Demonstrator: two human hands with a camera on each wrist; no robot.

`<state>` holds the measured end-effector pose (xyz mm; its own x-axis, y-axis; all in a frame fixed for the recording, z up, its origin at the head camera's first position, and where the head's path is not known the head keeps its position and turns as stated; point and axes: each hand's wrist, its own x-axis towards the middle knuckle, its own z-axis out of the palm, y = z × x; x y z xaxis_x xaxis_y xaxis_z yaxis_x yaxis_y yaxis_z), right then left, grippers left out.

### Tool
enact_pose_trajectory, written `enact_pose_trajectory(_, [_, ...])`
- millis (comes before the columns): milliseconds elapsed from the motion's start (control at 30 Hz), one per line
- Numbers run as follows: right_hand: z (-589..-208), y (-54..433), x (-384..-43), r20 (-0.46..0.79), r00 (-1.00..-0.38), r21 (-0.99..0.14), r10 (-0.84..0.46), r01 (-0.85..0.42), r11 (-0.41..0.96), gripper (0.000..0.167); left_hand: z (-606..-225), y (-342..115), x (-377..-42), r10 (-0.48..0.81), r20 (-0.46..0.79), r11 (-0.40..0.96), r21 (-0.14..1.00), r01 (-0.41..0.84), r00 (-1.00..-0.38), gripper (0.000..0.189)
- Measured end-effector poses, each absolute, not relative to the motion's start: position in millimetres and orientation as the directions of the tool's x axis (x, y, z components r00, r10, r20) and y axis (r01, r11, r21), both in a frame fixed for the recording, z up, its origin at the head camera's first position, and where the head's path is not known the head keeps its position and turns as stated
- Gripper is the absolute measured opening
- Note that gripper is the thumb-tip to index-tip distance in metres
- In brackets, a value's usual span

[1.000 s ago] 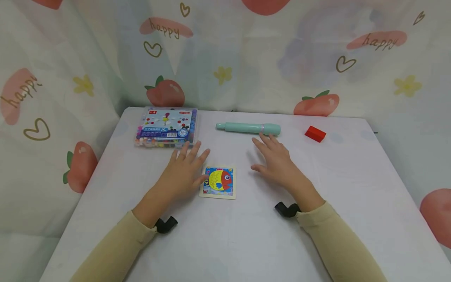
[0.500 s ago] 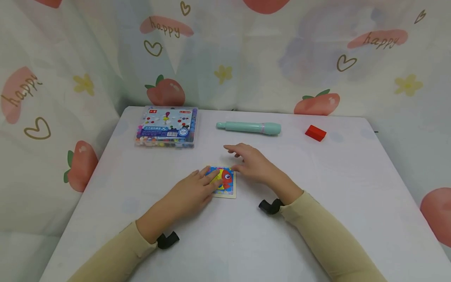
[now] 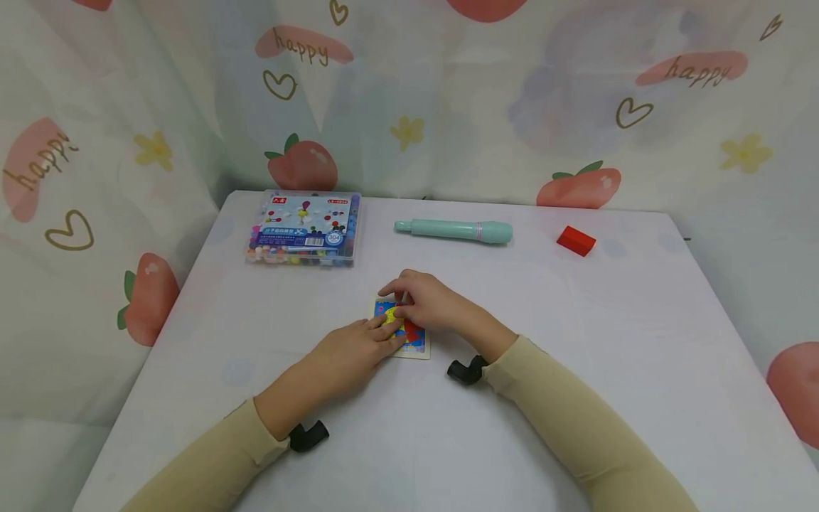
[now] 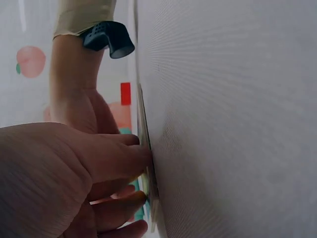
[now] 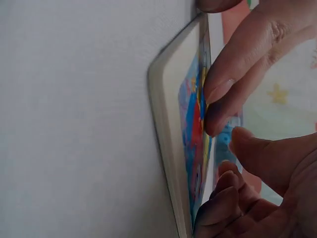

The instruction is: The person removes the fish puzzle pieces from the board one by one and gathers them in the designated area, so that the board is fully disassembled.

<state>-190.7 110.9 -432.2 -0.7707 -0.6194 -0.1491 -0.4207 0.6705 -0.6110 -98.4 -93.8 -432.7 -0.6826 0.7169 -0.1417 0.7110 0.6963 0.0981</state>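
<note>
A small square jigsaw puzzle (image 3: 417, 347) with a fish picture in a pale wooden frame lies flat on the table, partly covered by both hands. My left hand (image 3: 350, 354) rests its outstretched fingers on the left and middle of the picture. In the left wrist view its thumb lies against the puzzle's edge (image 4: 143, 119). From the right, my right hand (image 3: 436, 302) reaches over the upper part of the puzzle. Its fingers are loosely bent, and the right wrist view shows its thumb apart from them, with fingertips close to the picture (image 5: 194, 124). No loose piece shows in either hand.
Behind the hands at the left lies a clear plastic box (image 3: 303, 229) of colourful beads or balls. A mint-green tube-shaped object (image 3: 453, 231) lies at the back centre, and a red block (image 3: 576, 241) at the back right. A printed cloth (image 3: 461, 99) hangs behind the white table (image 3: 256, 299).
My left hand has come down from above the puzzle's left side onto its picture. My right hand has moved left from near the green tube to over the puzzle, its fingers bending.
</note>
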Motion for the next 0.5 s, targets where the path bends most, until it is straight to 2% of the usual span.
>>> enact_pose_trajectory(167, [-434.6, 107.5, -190.2, -0.162, -0.779, -0.617, -0.606, -0.400, 0.678, 0.031, -431.1, -94.2, -98.7, 0.726, -0.128, 0.687, 0.095, 0.721, -0.675, 0.046])
enact_pose_trajectory(500, [-435.3, 103.2, -191.1, -0.154, -0.789, -0.599, -0.595, -0.404, 0.692, 0.031, -431.0, -93.2, -98.7, 0.695, -0.164, 0.718, 0.106, 0.688, -0.701, 0.048])
